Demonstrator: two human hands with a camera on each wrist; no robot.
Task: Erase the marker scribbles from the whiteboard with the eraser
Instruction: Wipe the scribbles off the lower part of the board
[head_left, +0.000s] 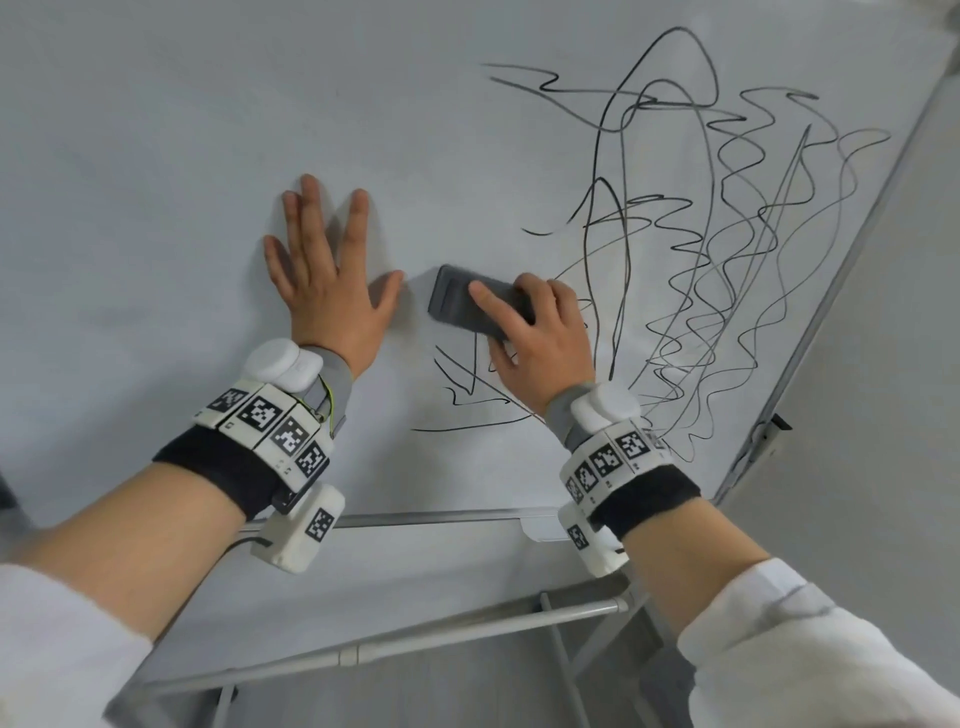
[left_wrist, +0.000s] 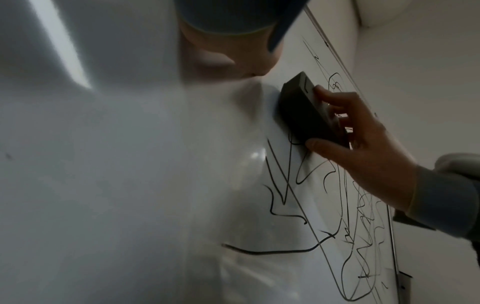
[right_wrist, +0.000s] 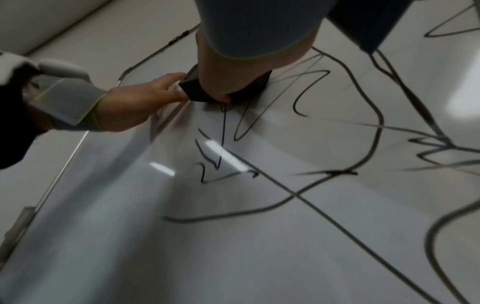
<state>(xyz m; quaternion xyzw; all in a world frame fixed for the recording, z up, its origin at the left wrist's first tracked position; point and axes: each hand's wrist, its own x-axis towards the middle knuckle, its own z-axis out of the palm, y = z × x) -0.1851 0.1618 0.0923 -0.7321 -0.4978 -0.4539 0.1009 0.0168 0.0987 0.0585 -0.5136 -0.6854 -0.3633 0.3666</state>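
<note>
The left hand (head_left: 324, 275) lies flat against the whiteboard (head_left: 156, 156), palm on the surface and all 5 fingers straight and spread, holding nothing. It rests on the bare part of the board, left of the marks.

Just beside its thumb is the eraser (head_left: 470, 301), a dark grey block pressed face-down against the board and tilted, its free end toward the left hand. The 2 look close but apart in the head view. The right hand (head_left: 540, 343) grips the eraser: index finger laid along its back, the other fingers curled over the upper long edge, thumb on the lower edge. From the left wrist view the eraser (left_wrist: 309, 111) sits flush on the board.

Black marker scribbles (head_left: 727, 234) cover the board from the eraser out toward the right edge (head_left: 841, 249), with a smaller tangle below the eraser, nearer the bottom edge.
</note>
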